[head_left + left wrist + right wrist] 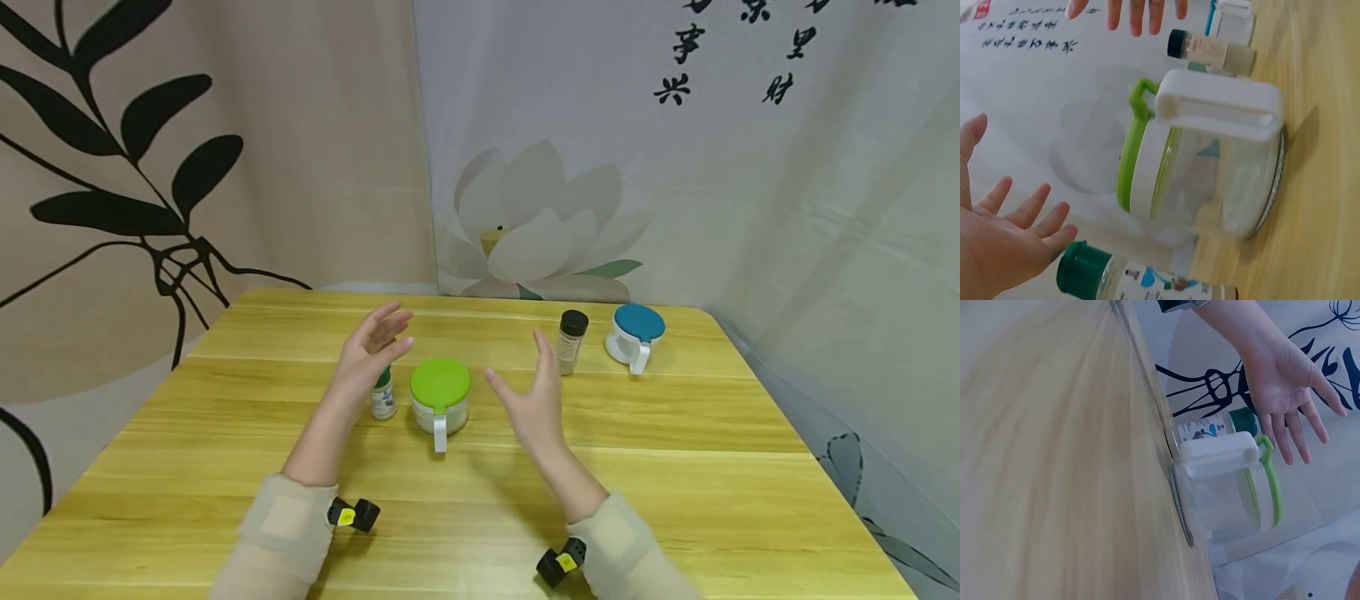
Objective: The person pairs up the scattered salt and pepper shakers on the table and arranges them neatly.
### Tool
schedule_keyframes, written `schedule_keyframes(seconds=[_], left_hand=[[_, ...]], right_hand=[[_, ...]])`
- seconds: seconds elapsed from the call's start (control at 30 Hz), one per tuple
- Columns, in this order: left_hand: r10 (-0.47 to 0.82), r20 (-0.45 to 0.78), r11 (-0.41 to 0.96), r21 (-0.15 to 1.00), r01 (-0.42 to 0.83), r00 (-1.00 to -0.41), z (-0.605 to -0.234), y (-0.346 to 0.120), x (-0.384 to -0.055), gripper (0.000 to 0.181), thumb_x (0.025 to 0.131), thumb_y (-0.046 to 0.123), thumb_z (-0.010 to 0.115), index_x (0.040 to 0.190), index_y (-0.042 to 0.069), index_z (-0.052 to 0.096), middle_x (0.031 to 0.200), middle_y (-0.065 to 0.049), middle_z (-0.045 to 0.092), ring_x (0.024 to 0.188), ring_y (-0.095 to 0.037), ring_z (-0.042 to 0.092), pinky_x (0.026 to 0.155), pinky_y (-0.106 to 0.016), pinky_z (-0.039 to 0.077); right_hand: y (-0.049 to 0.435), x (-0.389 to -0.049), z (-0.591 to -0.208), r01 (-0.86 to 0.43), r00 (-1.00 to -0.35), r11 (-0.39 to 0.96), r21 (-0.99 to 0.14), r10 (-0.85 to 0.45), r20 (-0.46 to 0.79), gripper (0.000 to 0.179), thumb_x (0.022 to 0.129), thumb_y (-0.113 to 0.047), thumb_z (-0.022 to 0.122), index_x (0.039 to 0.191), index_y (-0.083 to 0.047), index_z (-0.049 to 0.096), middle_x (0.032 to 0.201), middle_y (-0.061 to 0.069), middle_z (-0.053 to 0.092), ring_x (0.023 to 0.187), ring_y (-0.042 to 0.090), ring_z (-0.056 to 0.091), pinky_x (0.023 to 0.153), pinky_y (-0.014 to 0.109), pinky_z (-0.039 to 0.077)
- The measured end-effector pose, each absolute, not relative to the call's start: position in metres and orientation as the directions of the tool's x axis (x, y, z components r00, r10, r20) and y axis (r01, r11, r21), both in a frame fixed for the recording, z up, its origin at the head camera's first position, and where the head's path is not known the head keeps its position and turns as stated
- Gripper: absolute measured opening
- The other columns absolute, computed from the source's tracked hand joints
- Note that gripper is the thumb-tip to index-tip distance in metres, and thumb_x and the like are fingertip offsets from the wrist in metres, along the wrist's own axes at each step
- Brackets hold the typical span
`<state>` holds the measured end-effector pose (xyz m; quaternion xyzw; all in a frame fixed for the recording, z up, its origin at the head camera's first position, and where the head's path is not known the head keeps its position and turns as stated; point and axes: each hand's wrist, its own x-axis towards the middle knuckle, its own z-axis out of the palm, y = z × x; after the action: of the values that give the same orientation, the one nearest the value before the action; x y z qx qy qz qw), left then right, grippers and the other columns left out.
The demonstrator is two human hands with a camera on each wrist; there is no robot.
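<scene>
Between my two hands stands a glass seasoning jar (440,386) with a green lid and a white handle facing me; the left wrist view shows pale contents in the jar (1244,181). My left hand (372,350) hovers with spread fingers above a small green-capped bottle (383,400), left of the jar. On the other side my right hand (534,408) is raised, thumb and fingers apart, holding nothing. In the right wrist view the left hand (1282,378) is near the green-capped bottle (1210,428), palm showing. Neither hand visibly touches the jar.
A black-capped bottle (571,342) stands beyond my right fingers. Farther right is a jar with a blue lid (638,325) and white handle. The wooden table (675,500) ends at the back against printed curtains (345,167).
</scene>
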<state>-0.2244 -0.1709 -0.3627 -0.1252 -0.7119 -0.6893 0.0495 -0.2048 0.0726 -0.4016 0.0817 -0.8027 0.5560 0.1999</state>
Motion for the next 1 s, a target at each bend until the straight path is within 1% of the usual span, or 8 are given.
schedule_keyframes(seconds=[0.13,0.3,0.43,0.57,0.73,0.9,1.0], left_hand=[[0.118,0.247,-0.003,0.969,0.248,-0.962,-0.361,-0.164,-0.224,0.063,0.093,0.02,0.066,0.147,0.014,0.035,0.143,-0.007,0.045,0.133,-0.022,0.037,0.108,-0.044,0.028],[0.135,0.255,-0.023,0.967,0.255,-0.957,-0.36,-0.156,-0.225,0.063,0.093,0.019,0.065,0.147,0.015,0.035,0.143,-0.006,0.045,0.132,-0.022,0.037,0.109,-0.047,0.024],[0.153,0.263,-0.038,0.965,0.261,-0.953,-0.36,-0.151,-0.226,0.062,0.093,0.019,0.065,0.147,0.015,0.035,0.142,-0.006,0.045,0.132,-0.022,0.037,0.109,-0.047,0.025],[0.164,0.269,-0.048,0.963,0.265,-0.949,-0.359,-0.144,-0.226,0.062,0.092,0.018,0.065,0.147,0.016,0.035,0.142,-0.005,0.046,0.132,-0.022,0.038,0.108,-0.047,0.026],[0.182,0.292,-0.065,0.956,0.285,-0.939,-0.358,-0.137,-0.225,0.062,0.092,0.015,0.065,0.147,0.013,0.035,0.142,-0.007,0.046,0.132,-0.023,0.037,0.11,-0.043,0.026],[0.197,0.301,-0.083,0.953,0.29,-0.933,-0.358,-0.134,-0.225,0.063,0.092,0.013,0.065,0.147,0.012,0.035,0.142,-0.009,0.045,0.133,-0.024,0.037,0.111,-0.039,0.024],[0.202,0.299,-0.089,0.954,0.287,-0.933,-0.359,-0.131,-0.225,0.063,0.091,0.014,0.066,0.147,0.012,0.034,0.143,-0.01,0.044,0.133,-0.023,0.037,0.111,-0.04,0.023]], right_hand=[[0.08,-0.206,-0.4,-0.349,-0.907,0.369,-0.861,0.099,0.41,0.086,0.086,-0.036,0.072,0.152,-0.012,0.021,0.155,0.007,0.021,0.14,0.028,0.019,0.109,0.056,0.019],[0.089,-0.206,-0.397,-0.351,-0.902,0.373,-0.859,0.11,0.416,0.087,0.086,-0.034,0.072,0.152,-0.012,0.021,0.155,0.007,0.02,0.14,0.028,0.021,0.109,0.053,0.022],[0.097,-0.205,-0.395,-0.343,-0.901,0.384,-0.857,0.122,0.416,0.085,0.087,-0.038,0.071,0.151,-0.011,0.022,0.154,0.007,0.021,0.14,0.028,0.02,0.109,0.054,0.021],[0.104,-0.205,-0.394,-0.333,-0.9,0.405,-0.852,0.134,0.415,0.086,0.086,-0.044,0.069,0.152,-0.014,0.023,0.154,0.008,0.022,0.14,0.026,0.019,0.109,0.055,0.02],[0.112,-0.205,-0.394,-0.322,-0.901,0.411,-0.853,0.142,0.409,0.088,0.086,-0.048,0.069,0.152,-0.014,0.022,0.154,0.007,0.021,0.14,0.027,0.019,0.108,0.057,0.019],[0.117,-0.204,-0.392,-0.312,-0.902,0.412,-0.856,0.155,0.403,0.087,0.086,-0.044,0.07,0.151,-0.011,0.023,0.154,0.009,0.021,0.14,0.029,0.019,0.108,0.058,0.02],[0.12,-0.204,-0.392,-0.31,-0.899,0.419,-0.854,0.163,0.406,0.086,0.086,-0.039,0.071,0.151,-0.009,0.023,0.154,0.012,0.021,0.14,0.032,0.019,0.107,0.06,0.02]])
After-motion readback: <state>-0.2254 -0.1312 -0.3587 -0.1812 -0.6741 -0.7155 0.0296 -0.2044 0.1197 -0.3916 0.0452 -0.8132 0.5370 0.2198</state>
